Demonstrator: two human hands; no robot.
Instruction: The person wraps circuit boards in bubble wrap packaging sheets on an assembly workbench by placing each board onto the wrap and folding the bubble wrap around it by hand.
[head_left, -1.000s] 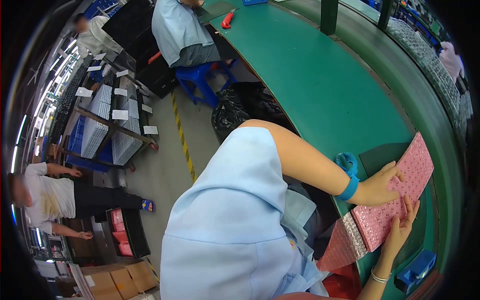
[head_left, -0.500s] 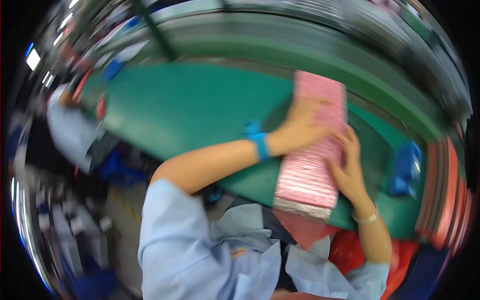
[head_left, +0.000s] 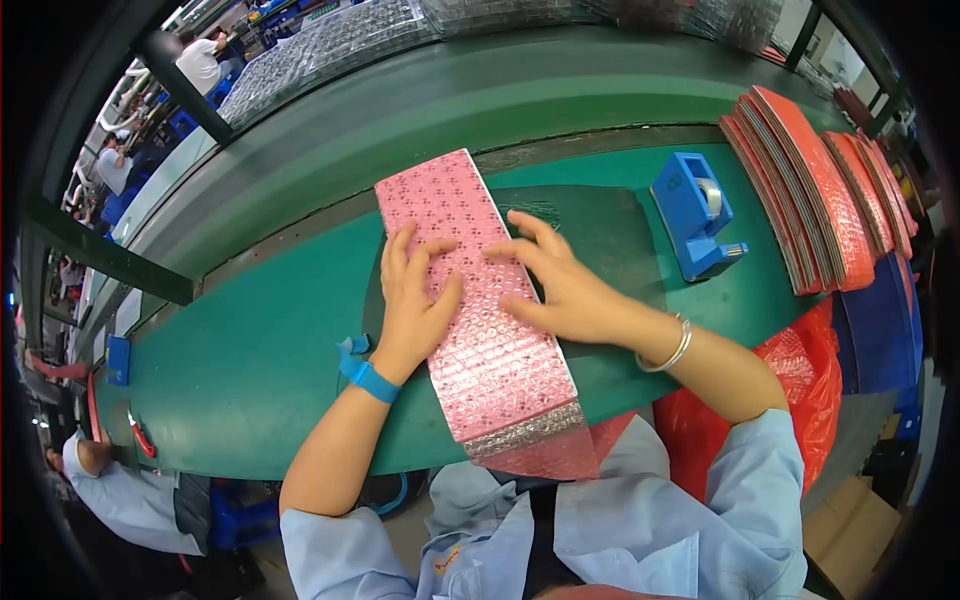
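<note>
A long pink bubble-wrap pouch (head_left: 480,310) with a dark printed pattern lies at a slant in front of me. Its near end has a silvery bubbled strip (head_left: 525,432) and a clear reddish flap (head_left: 545,458) hanging over the table edge. My left hand (head_left: 415,300), a blue band at its wrist, rests on the pouch's left side with fingers spread. On the right edge lies my right hand (head_left: 560,285), fingers apart, thumb and fingertips on the upper face. What is inside the pouch is hidden.
A blue tape dispenser (head_left: 690,215) stands right on the green table (head_left: 250,360). Stacked red bubble pouches (head_left: 800,190) are beyond it. A red plastic bag (head_left: 820,390) hangs at the near right. Another person's sleeve (head_left: 130,490) and red-handled scissors (head_left: 142,436) are far left.
My view has turned right, bringing the tape dispenser and red stacks further in. My left hand has moved back from across the pouch to its left side. Both hands still touch the pouch.
</note>
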